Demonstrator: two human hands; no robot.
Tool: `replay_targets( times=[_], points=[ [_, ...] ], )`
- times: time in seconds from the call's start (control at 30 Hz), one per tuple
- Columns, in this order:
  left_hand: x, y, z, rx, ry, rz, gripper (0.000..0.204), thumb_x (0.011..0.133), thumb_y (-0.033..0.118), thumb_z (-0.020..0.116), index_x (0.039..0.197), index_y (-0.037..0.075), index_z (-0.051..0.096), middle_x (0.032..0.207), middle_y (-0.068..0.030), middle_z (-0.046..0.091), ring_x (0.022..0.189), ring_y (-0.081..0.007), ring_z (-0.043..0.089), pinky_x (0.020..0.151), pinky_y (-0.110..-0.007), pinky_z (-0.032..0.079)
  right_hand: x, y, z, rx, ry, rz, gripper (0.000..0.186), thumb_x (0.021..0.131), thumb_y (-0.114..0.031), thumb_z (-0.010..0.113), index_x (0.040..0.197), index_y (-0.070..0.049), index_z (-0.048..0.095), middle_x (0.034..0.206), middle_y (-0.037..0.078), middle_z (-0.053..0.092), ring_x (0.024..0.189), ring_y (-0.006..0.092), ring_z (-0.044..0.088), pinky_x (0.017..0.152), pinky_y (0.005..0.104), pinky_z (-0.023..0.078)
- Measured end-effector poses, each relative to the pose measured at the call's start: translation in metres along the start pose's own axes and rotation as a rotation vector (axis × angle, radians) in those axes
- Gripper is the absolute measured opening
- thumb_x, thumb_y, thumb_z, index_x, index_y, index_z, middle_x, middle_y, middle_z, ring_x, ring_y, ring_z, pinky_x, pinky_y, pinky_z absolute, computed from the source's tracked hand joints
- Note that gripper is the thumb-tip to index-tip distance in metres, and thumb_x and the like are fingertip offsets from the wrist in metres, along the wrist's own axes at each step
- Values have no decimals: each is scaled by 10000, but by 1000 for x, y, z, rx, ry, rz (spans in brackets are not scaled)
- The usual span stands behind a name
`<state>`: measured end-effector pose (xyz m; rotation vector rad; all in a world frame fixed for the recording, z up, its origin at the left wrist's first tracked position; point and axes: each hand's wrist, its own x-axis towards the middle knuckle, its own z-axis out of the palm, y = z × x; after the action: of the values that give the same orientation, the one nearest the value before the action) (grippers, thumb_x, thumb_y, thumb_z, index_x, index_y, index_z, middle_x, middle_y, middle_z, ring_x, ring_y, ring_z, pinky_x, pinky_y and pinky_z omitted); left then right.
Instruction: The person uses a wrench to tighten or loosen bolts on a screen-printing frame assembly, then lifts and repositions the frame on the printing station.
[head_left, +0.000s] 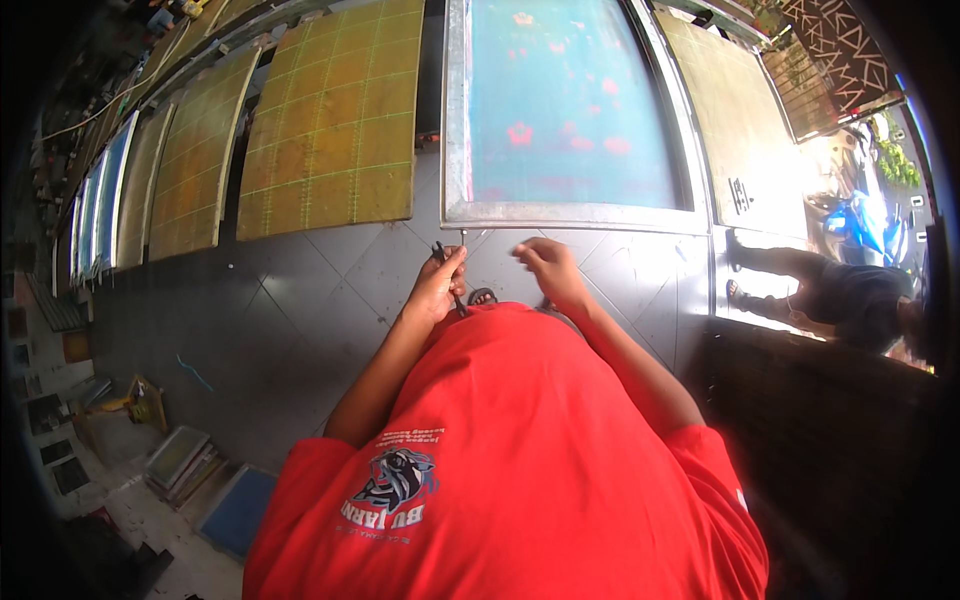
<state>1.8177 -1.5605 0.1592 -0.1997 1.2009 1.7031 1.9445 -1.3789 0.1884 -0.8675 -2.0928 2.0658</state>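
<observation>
My left hand (pixel 436 285) grips a dark metal tool (pixel 438 254), like a wrench, held upright just below the near edge of a framed screen. A small bolt (pixel 463 236) sticks down from that edge, close to my left fingers. The screen's silver frame (pixel 560 213) holds pale blue mesh (pixel 570 100) with red flower shapes. To the right of the tool, my right hand (pixel 548 265) is raised below the frame with fingers loosely bent and apart, nothing visible in them.
Yellow grid-lined boards (pixel 325 120) line the left; a pale board (pixel 740 120) sits right. Another person (pixel 860 300) stands at far right, near blue covered objects (pixel 860 225). Stacked panels (pixel 185 470) and a blue panel (pixel 235 510) lie lower left. A dark surface (pixel 810 430) is lower right.
</observation>
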Motion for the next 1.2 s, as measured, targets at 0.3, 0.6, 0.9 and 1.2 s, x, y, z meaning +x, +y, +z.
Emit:
replay_targets(
  times=[0.3,0.6,0.9,1.2],
  points=[
    [-20,34,-19,631,296,526,213,908,232,593,899,19,593,697,4,525,603,-81,463,569,-246,401,39,1,63,586,-390,467,284,949,-328,527,1117,-119,619,1125,-3,583,1045,134,514,930,318,391],
    [-11,76,24,1232,325,559,332,875,251,591,1060,-24,610,952,-209,663,907,-324,645,778,-382,484,41,14,72,643,-279,488,220,854,-307,682,947,-118,622,997,-14,614,942,97,551,867,297,427],
    [12,77,16,1135,165,443,253,882,234,574,881,-18,596,747,-144,650,705,-259,631,665,-368,470,41,19,75,680,-250,448,208,900,-321,618,979,-128,607,992,-19,615,940,114,551,871,311,435],
    [20,77,11,1030,89,373,207,907,195,556,917,-10,584,795,-77,639,752,-165,590,690,-316,450,31,11,73,820,-300,459,180,854,-272,692,906,-134,588,917,-16,596,866,100,534,842,323,448]
  ],
)
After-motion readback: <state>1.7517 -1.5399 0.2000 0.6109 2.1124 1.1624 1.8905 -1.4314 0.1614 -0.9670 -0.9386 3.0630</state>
